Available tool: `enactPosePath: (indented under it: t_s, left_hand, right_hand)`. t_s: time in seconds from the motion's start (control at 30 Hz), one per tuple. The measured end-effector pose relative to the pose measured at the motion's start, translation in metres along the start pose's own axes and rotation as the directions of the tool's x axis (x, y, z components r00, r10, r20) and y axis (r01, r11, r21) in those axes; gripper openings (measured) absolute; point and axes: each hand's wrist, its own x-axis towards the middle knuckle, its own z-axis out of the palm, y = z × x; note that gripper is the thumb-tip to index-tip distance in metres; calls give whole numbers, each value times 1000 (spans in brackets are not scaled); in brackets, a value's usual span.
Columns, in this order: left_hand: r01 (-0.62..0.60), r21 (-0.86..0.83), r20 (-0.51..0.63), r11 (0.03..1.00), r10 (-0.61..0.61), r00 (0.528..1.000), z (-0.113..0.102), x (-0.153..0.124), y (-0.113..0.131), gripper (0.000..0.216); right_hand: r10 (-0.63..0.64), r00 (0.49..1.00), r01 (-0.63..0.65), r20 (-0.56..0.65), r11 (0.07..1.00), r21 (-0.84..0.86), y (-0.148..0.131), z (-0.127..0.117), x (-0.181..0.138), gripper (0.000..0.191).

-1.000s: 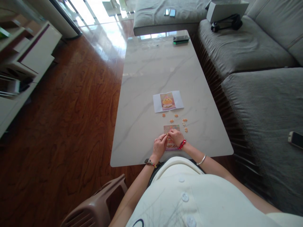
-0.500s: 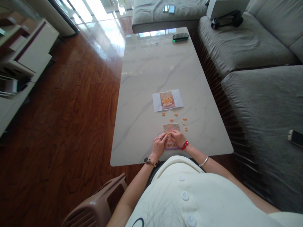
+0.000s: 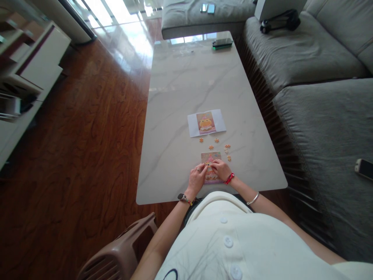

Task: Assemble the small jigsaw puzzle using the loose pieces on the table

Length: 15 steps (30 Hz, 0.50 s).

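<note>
A partly assembled jigsaw puzzle (image 3: 211, 155) lies near the table's front edge, with a pink shape and pale border showing. Over its middle, my left hand (image 3: 197, 177) and my right hand (image 3: 220, 169) meet with fingertips pinched. Between them is a small puzzle piece (image 3: 208, 165), pale with a dark spot, partly covered by the fingers. Loose orange puzzle pieces lie beyond and to the right, among them one piece (image 3: 211, 147) just above the puzzle and another (image 3: 229, 158) beside my right hand. Behind these rests a creased paper sheet (image 3: 192, 125) printed with a yellow figure.
The marble-patterned table (image 3: 175, 85) carries a dark device with a green edge (image 3: 222, 43) at its far end. Grey sofas (image 3: 326, 116) run along the right and back. A brown plastic stool (image 3: 125, 245) stands at lower left, on the wooden floor (image 3: 96, 128).
Both hands have shifted very slightly to the right over the puzzle, fingertips still together. The loose pieces and the sheet stay where they were.
</note>
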Motion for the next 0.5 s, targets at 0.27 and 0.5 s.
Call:
enactPosePath:
  t_s: [0.27, 0.5]
  left_hand:
    - [6, 8, 15, 1000, -6, 1000, 1, 0, 1, 32]
    - [5, 16, 13, 1000, -5, 1000, 4, -1, 1, 34]
  right_hand:
    - [47, 998, -46, -31, 999, 14, -1, 1, -1, 16]
    - [35, 999, -34, -27, 999, 19, 0, 3, -1, 15]
